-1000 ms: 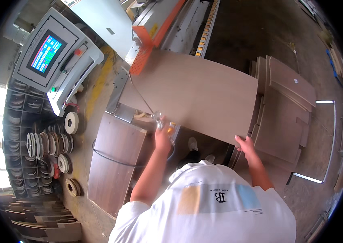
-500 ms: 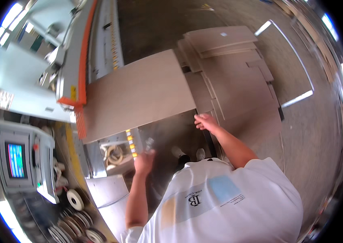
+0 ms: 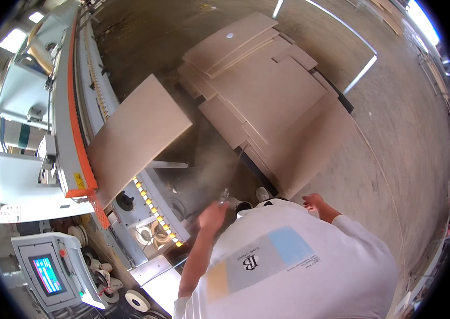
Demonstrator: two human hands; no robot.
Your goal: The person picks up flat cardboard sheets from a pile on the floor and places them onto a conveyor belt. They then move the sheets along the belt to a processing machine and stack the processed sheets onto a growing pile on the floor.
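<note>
My left hand [image 3: 213, 217] is closed around a small silvery tool [image 3: 225, 195], whose exact kind is too small to make out. It is held low, right of the roller rail's near end. By the right side of my shirt, my right hand [image 3: 314, 202] hangs with loosely bent fingers and nothing visible in it. A brown flat panel [image 3: 137, 133] lies on the edge of a long machine [image 3: 73, 117], its left side under the orange guard. Neither hand touches it. The nearest thing to my right hand is a stack of similar panels [image 3: 294, 85].
A rail with yellow rollers [image 3: 156, 211] runs along the machine. At lower left stands a control panel with a lit screen [image 3: 48, 275], near rolls of edge strip [image 3: 138, 301]. A white frame line [image 3: 362, 73] bounds floor beyond the stack.
The panel has shifted farther along the machine, away from me. My right hand has drawn back from near the panel to my side. My view has turned, and the left hand still holds the tool.
</note>
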